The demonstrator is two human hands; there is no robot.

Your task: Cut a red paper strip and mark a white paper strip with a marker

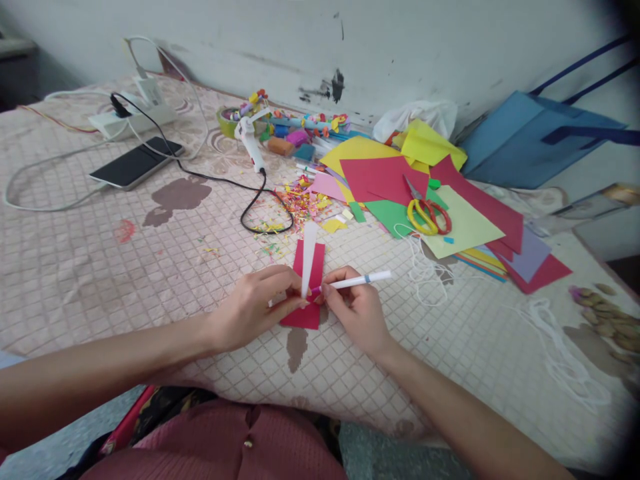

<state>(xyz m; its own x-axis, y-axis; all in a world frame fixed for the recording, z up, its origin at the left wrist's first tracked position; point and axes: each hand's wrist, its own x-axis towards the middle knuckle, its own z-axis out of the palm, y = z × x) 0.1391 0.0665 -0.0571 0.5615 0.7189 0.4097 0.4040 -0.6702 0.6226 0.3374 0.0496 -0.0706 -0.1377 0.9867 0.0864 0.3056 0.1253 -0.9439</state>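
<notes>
My left hand (260, 300) pinches the lower end of a narrow white strip (309, 250), which points away from me. Beneath it a red paper rectangle (301, 319) lies on the cloth. Held in my right hand (361, 313) is a white marker (374, 277) with a blue-grey band and a pink end. That pink end meets the left fingertips over the red paper; whether it touches the strip I cannot tell. Just beyond the paper lie small coloured paper scraps (305, 203).
Behind my hands are a white glue gun (250, 143) with a black cord, coloured paper sheets (470, 220) and scissors (427, 215). White string (425, 273) lies to the right. A phone (137, 163) and a power strip (133, 120) are at left, a blue bag (535, 140) at back right.
</notes>
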